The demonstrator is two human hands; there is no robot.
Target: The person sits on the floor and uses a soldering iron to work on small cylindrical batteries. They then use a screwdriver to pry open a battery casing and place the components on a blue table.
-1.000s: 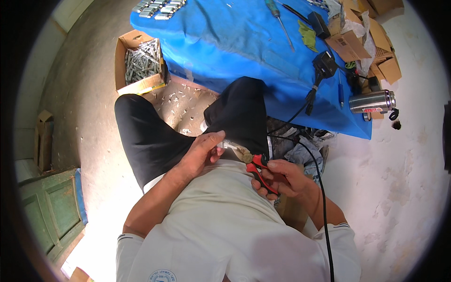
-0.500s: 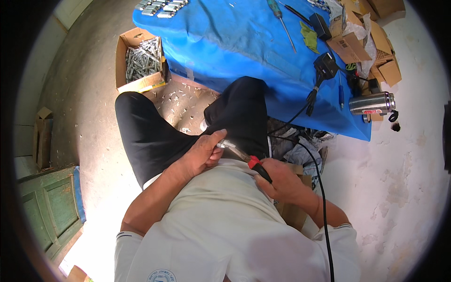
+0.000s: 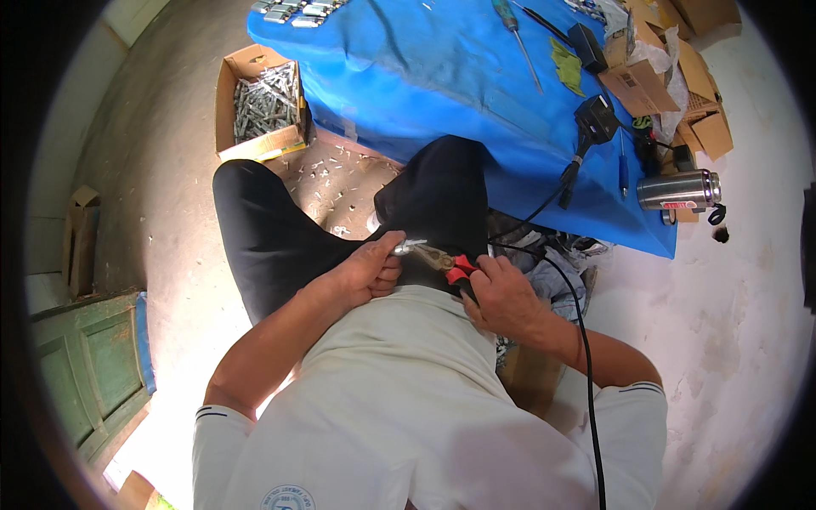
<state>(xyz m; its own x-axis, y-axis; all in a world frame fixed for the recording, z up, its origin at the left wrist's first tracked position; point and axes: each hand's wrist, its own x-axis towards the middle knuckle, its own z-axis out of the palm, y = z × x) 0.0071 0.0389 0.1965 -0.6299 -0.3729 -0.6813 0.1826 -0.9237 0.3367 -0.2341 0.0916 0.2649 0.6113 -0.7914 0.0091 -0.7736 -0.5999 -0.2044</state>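
Above my lap, my left hand is closed in a pinch round a small silvery metal piece, whose end sticks out past thumb and fingers. My right hand grips a pair of pliers with red and black handles. The handles are spread, and the jaws point left toward the metal piece. Whether the jaws touch it I cannot tell. My fingers hide most of the part in my left hand.
Ahead stands a table with a blue cover, bearing a screwdriver, a steel flask and silvery metal parts. A cardboard box of metal pieces is at left. A black cable runs past my right arm.
The pliers' handles have spread apart and their jaws have come away from a closed position. My right hand's fingers have loosened round the handles; my left hand keeps its pinch.
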